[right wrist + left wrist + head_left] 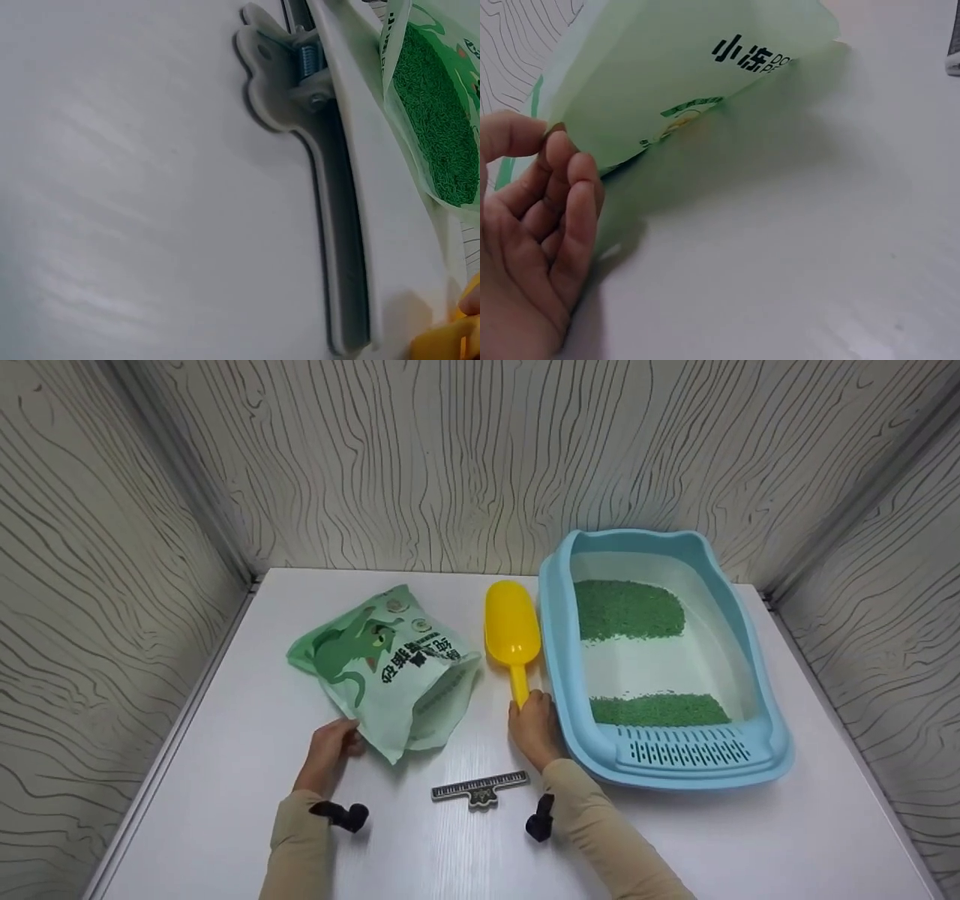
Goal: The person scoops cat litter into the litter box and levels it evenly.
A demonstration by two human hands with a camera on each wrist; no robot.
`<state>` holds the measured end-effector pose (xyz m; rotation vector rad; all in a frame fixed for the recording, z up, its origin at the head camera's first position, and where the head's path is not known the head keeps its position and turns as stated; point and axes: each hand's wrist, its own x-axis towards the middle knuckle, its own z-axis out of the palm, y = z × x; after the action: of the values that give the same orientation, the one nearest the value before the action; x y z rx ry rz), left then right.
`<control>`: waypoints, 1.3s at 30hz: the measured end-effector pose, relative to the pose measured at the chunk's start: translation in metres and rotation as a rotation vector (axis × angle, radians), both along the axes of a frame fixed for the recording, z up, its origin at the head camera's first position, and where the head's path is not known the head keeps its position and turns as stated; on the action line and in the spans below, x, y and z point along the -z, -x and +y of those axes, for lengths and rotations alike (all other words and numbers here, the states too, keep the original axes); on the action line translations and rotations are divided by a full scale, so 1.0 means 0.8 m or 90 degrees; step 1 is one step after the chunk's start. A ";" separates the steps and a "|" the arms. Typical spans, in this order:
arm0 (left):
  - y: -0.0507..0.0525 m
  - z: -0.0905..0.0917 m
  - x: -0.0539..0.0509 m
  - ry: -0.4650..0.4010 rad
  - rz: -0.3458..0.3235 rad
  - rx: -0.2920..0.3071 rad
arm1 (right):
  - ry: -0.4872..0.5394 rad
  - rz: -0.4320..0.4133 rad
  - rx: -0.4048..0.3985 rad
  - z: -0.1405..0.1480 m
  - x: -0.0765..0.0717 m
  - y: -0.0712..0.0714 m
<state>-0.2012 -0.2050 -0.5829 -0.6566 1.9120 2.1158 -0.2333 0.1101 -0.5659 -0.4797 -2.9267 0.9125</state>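
A light green cat litter bag (420,634) lies on the table with its mouth gaping toward the front. Its lower left edge is pinched between the thumb and fingers of my left hand (330,746), as the left wrist view also shows at the bag's side (652,67). Green pellets (435,120) are visible inside the bag in the right wrist view. My right hand (536,731) grips the handle of a yellow scoop (511,622), whose bowl looks bare. The scoop lies between the bag and a blue litter box (559,660).
Two patches of green litter (630,611) lie in the box, one at the back and one by the slotted front. A long grey bag clip (480,790) rests on the table (420,855) between my forearms. Patterned walls (450,465) stand behind and at both sides.
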 end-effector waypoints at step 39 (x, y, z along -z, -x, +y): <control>-0.038 -0.035 -0.011 0.383 0.118 -0.151 | -0.005 0.172 -0.086 -0.021 -0.014 -0.008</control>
<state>-0.1704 -0.2333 -0.5739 -0.8520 2.7304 1.7543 -0.2270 0.0935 -0.5546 -0.1441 -2.7405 0.9001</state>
